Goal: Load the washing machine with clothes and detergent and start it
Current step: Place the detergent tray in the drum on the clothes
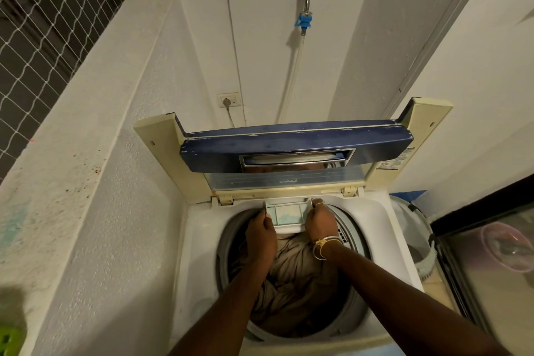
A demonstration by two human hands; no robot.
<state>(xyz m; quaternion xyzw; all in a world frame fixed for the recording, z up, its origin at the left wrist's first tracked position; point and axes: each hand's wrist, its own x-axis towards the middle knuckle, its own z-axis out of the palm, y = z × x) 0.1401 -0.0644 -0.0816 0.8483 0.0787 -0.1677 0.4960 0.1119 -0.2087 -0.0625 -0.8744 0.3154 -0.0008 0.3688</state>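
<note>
A white top-loading washing machine (pixel 202 240) stands with its blue-edged lid (pixel 294 144) folded upright. Beige and brown clothes (pixel 294 283) fill the drum. At the drum's back rim a pale detergent drawer (pixel 289 212) sticks out, with bluish powder in it. My left hand (pixel 261 235) grips the drawer's left end. My right hand (pixel 319 221) grips its right end, fingers curled over the corner. Both forearms reach in over the clothes.
A white wall closes in on the left. A plugged socket (pixel 229 100) and a tap with a blue hose fitting (pixel 304 22) are on the back wall. A white basket (pixel 416 228) and a glass door (pixel 491 254) stand to the right. Netting (pixel 43 23) covers a window upper left.
</note>
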